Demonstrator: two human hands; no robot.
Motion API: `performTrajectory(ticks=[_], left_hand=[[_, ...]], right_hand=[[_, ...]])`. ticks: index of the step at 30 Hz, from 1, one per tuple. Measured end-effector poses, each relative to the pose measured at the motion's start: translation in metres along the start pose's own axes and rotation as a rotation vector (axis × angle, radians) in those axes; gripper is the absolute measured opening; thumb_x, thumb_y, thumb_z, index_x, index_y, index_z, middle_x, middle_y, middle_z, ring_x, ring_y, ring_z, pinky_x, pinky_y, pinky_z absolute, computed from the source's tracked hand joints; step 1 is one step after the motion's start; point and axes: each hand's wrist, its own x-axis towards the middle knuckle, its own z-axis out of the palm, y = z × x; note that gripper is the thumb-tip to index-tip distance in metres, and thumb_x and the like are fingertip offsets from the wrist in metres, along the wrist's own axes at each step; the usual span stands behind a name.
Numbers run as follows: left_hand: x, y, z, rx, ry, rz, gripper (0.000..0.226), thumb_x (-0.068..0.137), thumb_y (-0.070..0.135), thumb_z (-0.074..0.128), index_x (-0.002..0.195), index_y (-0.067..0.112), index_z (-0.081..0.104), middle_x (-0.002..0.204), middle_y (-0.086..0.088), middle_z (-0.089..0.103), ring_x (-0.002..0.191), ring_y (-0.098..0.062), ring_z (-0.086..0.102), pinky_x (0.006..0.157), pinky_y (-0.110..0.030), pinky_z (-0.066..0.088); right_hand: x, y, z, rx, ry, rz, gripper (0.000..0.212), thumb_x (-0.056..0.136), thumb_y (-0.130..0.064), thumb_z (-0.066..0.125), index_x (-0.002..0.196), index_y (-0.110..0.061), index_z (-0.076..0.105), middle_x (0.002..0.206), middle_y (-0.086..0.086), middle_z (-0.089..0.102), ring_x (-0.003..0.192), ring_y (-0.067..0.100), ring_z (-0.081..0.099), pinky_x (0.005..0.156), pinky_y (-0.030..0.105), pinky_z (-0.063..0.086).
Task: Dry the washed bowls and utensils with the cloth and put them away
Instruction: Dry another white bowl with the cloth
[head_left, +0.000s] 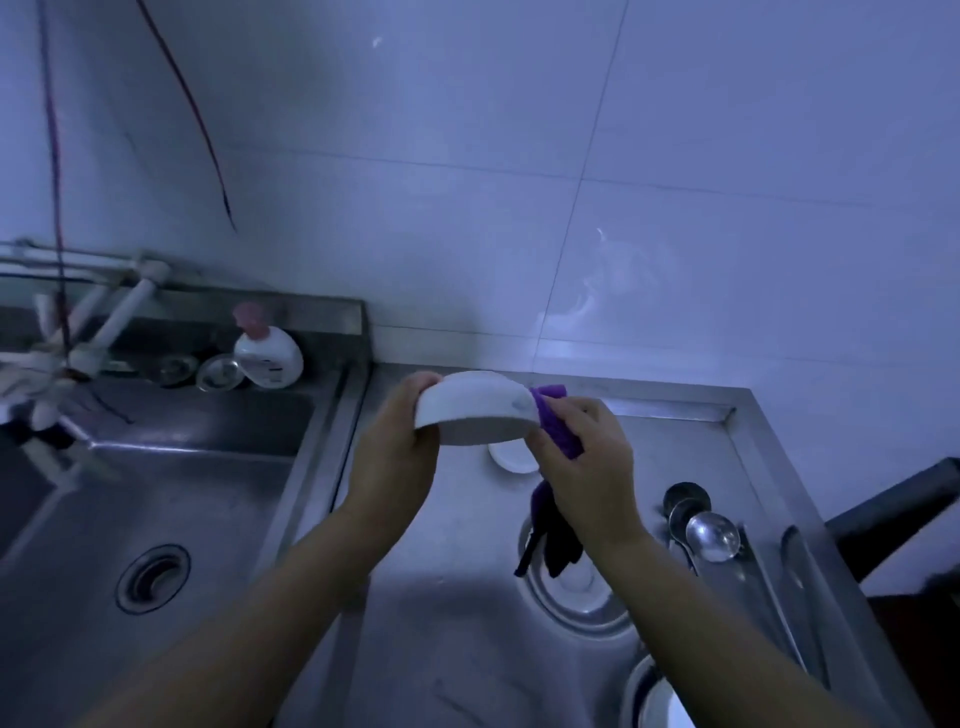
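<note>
L hand (397, 457) grips white bowl (475, 408) tilted, R hand (587, 467) pinches purple cloth (558, 428) vs its rim.

**Inspector:** State the camera position.

**Assistant:** One head-worn wide-angle view, looking forward and steeply down over the stainless steel sink counter (675, 452), tiled wall (519, 156) ahead.

**Inspector:** Range?

**Assistant:** Close. Both forearms enter from the bottom edge; the left hand (395, 452) and right hand (587, 467) sit mid-frame. Edges curve from lens distortion.
</note>
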Motion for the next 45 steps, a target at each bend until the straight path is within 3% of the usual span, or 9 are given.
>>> performTrajectory(ticks=[4, 7, 14, 19, 25, 30, 34, 39, 45], left_hand=[[0.003, 0.036, -0.025, -0.034, -0.118, 0.04, 0.039, 0.088, 0.024, 0.053, 0.123, 0.039, 0.051, 0.111, 0.019, 0.06, 0.101, -0.002, 0.057, 0.081, -0.018, 0.047], [0.004, 0.061, -0.04, -0.04, -0.147, 0.083, 0.041, 0.077, 0.05, 0.057, 0.116, 0.044, 0.051, 0.104, 0.024, 0.06, 0.095, 0.005, 0.057, 0.071, -0.006, 0.044], [0.009, 0.094, -0.055, -0.092, 0.002, 0.211, 0.055, 0.076, 0.06, 0.049, 0.098, 0.011, 0.06, 0.085, -0.006, 0.063, 0.078, -0.016, 0.06, 0.058, -0.041, 0.049], [0.008, 0.099, -0.063, -0.211, 0.054, 0.033, 0.032, 0.072, 0.059, 0.045, 0.095, 0.037, 0.049, 0.096, 0.01, 0.057, 0.082, 0.007, 0.055, 0.061, -0.012, 0.045], [0.006, 0.113, -0.063, -0.385, 0.038, -0.034, 0.021, 0.089, 0.044, 0.042, 0.098, 0.03, 0.055, 0.094, 0.005, 0.065, 0.089, -0.011, 0.063, 0.074, -0.026, 0.051], [0.004, 0.118, -0.071, -0.412, -0.025, -0.006, 0.022, 0.1, 0.031, 0.04, 0.111, 0.048, 0.05, 0.108, 0.028, 0.062, 0.102, 0.005, 0.058, 0.079, -0.009, 0.046], [0.006, 0.113, -0.078, -0.431, -0.055, 0.031, 0.024, 0.093, 0.041, 0.04, 0.114, 0.046, 0.05, 0.112, 0.016, 0.063, 0.106, -0.004, 0.06, 0.089, -0.028, 0.05], [0.013, 0.107, -0.093, -0.493, -0.071, -0.006, 0.022, 0.089, 0.047, 0.042, 0.108, 0.046, 0.054, 0.105, 0.014, 0.067, 0.101, -0.004, 0.063, 0.086, -0.022, 0.048], [0.021, 0.109, -0.113, -0.416, -0.099, 0.039, 0.022, 0.086, 0.042, 0.047, 0.102, 0.056, 0.055, 0.104, 0.023, 0.065, 0.1, -0.002, 0.061, 0.088, -0.024, 0.048]], right_hand=[[0.017, -0.022, -0.02, 0.154, -0.012, -0.006, 0.012, 0.089, -0.028, 0.065, 0.1, -0.029, 0.07, 0.095, -0.008, 0.059, 0.088, 0.018, 0.059, 0.077, 0.032, 0.05], [0.024, -0.042, -0.033, 0.23, 0.007, -0.025, 0.01, 0.089, -0.036, 0.063, 0.082, -0.044, 0.063, 0.087, -0.006, 0.061, 0.082, 0.005, 0.058, 0.074, 0.018, 0.045], [0.021, -0.073, -0.046, 0.321, -0.041, -0.081, 0.01, 0.089, -0.03, 0.064, 0.085, -0.038, 0.063, 0.087, -0.013, 0.061, 0.083, -0.004, 0.056, 0.071, 0.002, 0.04], [0.017, -0.098, -0.052, 0.333, 0.247, -0.201, 0.023, 0.08, -0.029, 0.069, 0.096, -0.031, 0.052, 0.102, -0.012, 0.051, 0.094, -0.001, 0.053, 0.079, 0.008, 0.041], [0.017, -0.144, -0.029, -0.435, 0.478, -0.687, 0.021, 0.08, -0.03, 0.071, 0.09, -0.012, 0.069, 0.093, 0.011, 0.058, 0.082, 0.027, 0.053, 0.071, 0.033, 0.044], [0.014, -0.153, -0.017, -0.782, 0.228, -0.677, 0.043, 0.065, -0.02, 0.077, 0.106, -0.009, 0.069, 0.091, 0.009, 0.061, 0.079, 0.03, 0.057, 0.065, 0.035, 0.044], [0.001, -0.164, -0.01, -0.513, 0.039, -0.639, 0.033, 0.083, -0.021, 0.048, 0.104, -0.005, 0.069, 0.092, 0.008, 0.062, 0.08, 0.028, 0.057, 0.066, 0.032, 0.039], [-0.007, -0.174, -0.008, -0.182, -0.203, -0.665, 0.032, 0.087, -0.009, 0.041, 0.109, -0.01, 0.065, 0.107, 0.001, 0.065, 0.092, 0.018, 0.056, 0.084, 0.033, 0.047], [-0.011, -0.151, -0.015, -0.497, -0.279, -0.895, 0.045, 0.079, -0.039, 0.058, 0.119, -0.019, 0.057, 0.108, -0.005, 0.062, 0.093, 0.015, 0.053, 0.083, 0.033, 0.047]])
